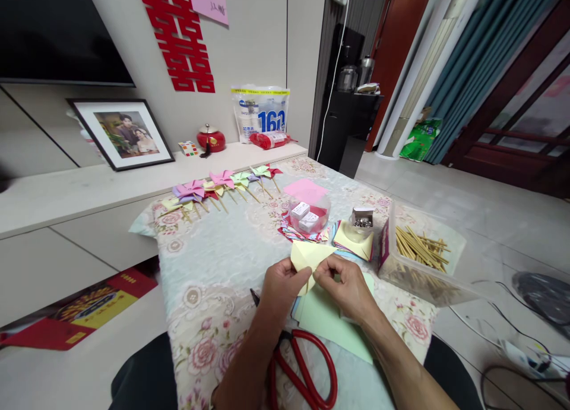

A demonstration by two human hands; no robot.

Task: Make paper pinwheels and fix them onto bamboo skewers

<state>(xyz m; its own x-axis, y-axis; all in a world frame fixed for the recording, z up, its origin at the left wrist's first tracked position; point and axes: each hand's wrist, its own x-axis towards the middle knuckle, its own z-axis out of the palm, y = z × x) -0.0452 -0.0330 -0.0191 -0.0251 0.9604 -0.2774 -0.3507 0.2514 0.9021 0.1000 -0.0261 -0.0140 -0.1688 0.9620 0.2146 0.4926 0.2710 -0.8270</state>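
Note:
Between both hands is a pale yellow sheet of paper [308,252], creased and raised over the table. My left hand [282,282] pinches its lower left part, thumb on top. My right hand [345,282] pinches the lower right edge with thumb and forefinger, close to the left thumb. Under the right hand lies a stack of pale green paper [336,330]. Red-handled scissors [307,362] lie partly beneath my left forearm, with a blade tip showing beyond it. Just past the hands sits a pile of yellow and coloured paper squares [354,243].
Several finished paper pinwheels [222,179] lie along the table's far left edge. A clear round container [317,217] holds small white boxes. A small box of metal pins [363,220] stands near a clear plastic bin [416,273] of thin sticks. Pink paper [305,189] lies behind.

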